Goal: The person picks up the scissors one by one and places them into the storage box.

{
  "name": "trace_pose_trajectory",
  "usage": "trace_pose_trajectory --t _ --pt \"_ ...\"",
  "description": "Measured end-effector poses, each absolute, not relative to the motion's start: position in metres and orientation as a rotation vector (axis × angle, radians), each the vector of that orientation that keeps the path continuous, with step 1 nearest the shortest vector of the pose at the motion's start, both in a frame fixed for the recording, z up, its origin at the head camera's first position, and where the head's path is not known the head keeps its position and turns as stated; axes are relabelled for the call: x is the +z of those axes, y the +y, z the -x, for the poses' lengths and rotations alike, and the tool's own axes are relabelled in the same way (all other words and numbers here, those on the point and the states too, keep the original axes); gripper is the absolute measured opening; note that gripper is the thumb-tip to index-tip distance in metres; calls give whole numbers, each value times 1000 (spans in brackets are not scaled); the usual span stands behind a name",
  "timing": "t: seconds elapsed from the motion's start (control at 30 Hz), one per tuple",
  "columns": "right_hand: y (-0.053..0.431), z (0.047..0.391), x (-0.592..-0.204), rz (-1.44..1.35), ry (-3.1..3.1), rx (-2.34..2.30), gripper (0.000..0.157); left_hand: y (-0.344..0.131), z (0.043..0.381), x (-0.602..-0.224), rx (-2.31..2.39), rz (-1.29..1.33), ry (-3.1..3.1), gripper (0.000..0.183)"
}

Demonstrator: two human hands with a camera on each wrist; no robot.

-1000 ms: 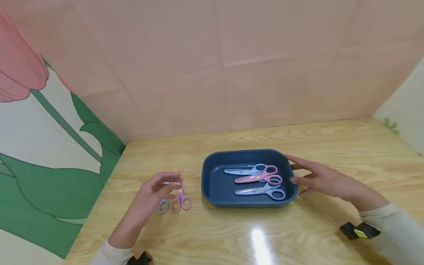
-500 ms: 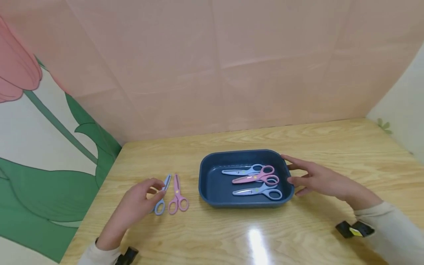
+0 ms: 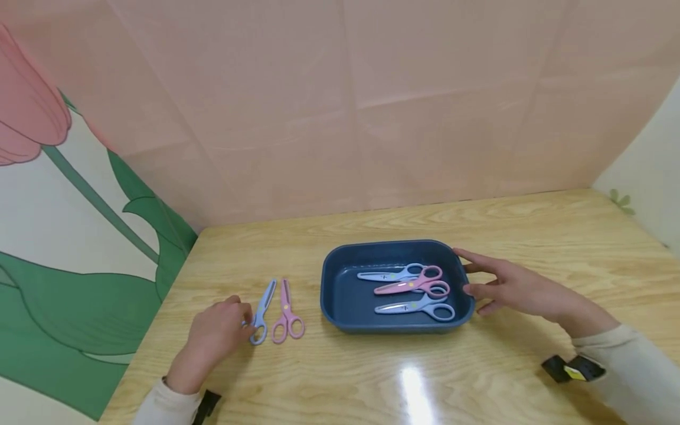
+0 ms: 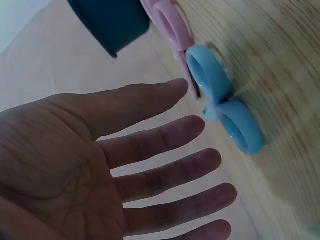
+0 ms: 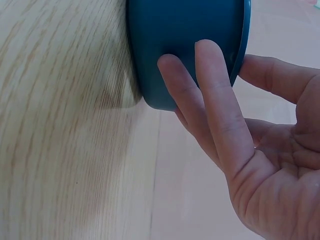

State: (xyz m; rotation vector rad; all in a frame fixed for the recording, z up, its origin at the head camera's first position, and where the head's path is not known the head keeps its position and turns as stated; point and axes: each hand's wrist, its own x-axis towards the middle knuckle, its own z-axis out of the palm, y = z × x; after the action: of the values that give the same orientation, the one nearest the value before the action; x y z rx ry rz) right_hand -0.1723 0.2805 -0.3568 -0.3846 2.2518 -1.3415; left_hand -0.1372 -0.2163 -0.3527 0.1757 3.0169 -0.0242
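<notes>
Dark blue, the tray [image 3: 388, 329] in the head view held two pairs of blue scissors [image 3: 404, 307] and one pink pair [image 3: 397, 287]; on the table [image 3: 329, 378] to its left lay another blue pair [image 3: 261, 313] and another pink pair [image 3: 287, 310]. Picking up that loose blue one seemed the left hand's [image 3: 220, 327] step. From the left wrist, its fingers stood apart just beside it, gripping nothing; the next move called for closing them. From the right wrist, the right hand's [image 5: 250, 167] fingers, apart, touched the tray's end.

Wood-grain desk [image 3: 520, 227] before a creased pink backdrop [image 3: 361, 112]
A tulip mural [image 3: 85, 301] fills the left; a pale wall [image 3: 650, 171] stands right; white glare [image 3: 417, 392] streaks the near desk.
</notes>
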Motion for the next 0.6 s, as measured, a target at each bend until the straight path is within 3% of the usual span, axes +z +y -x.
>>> trace_pose_trajectory --t 0.17,0.6 --pt "281 172 -356 384 2250 -1341 84 -217 140 -355 -26 -146 3001 28" --pt "278 173 -355 353 2274 -1299 86 -220 143 -363 -123 -176 2908 31"
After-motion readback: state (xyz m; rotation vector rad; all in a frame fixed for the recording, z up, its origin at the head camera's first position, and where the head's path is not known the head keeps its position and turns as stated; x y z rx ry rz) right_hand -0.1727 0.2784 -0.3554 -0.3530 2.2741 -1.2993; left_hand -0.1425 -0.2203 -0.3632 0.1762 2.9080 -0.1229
